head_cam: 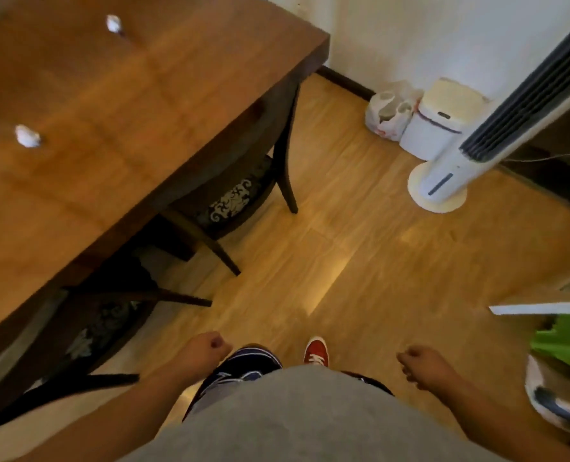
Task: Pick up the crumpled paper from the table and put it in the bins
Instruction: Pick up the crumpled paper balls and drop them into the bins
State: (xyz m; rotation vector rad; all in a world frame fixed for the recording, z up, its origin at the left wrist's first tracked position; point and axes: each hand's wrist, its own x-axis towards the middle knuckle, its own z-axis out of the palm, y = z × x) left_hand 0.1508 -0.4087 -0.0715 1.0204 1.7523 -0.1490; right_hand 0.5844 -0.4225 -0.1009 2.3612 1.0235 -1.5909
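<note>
Two white crumpled paper balls lie on the brown wooden table (pixel 137 105): one paper ball (pixel 27 136) near the left edge of the view, another paper ball (pixel 113 24) farther back. A white lidded bin (pixel 438 120) stands on the floor by the far wall, with a white plastic bag (pixel 388 115) against its left side. My left hand (pixel 207 350) and my right hand (pixel 425 365) hang low in front of my body, both curled into loose fists. No paper shows in either fist. Both hands are far from the table's papers and the bin.
Two dark chairs (pixel 237 198) are tucked under the table's right side. A white tower fan (pixel 450 181) stands just right of the bin. Shelving with green and white items (pixel 563 348) sits at the right edge. Open wooden floor (pixel 360 245) stretches from my feet toward the bin.
</note>
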